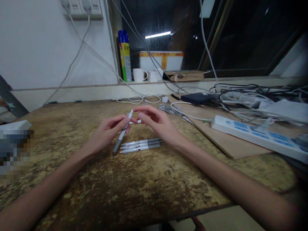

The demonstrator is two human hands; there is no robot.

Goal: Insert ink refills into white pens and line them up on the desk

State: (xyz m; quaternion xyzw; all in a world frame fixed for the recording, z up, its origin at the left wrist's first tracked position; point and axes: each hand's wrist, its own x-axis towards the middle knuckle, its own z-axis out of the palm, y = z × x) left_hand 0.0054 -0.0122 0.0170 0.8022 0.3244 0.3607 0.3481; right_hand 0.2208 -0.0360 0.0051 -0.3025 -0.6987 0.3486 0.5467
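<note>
My left hand (113,126) pinches a white pen with a grey grip (122,134) between thumb and fingers. The pen is tilted, its grey end low and towards me, its white end up. My right hand (158,122) is beside the pen's upper end, index finger reaching towards it and thumb apart below; whether it touches the pen I cannot tell. A short white piece (136,122) shows between the hands, partly hidden by the fingers. Just below them several similar white-and-grey pens (141,146) lie side by side on the worn wooden table (134,183), grey ends to the right.
To the right, a white power strip (255,133) rests by a brown board (221,141), with tangled cables (252,93) behind. A clear plastic packet (169,109) lies beyond my right hand. On the sill stand a spray can (125,57) and a white mug (138,74).
</note>
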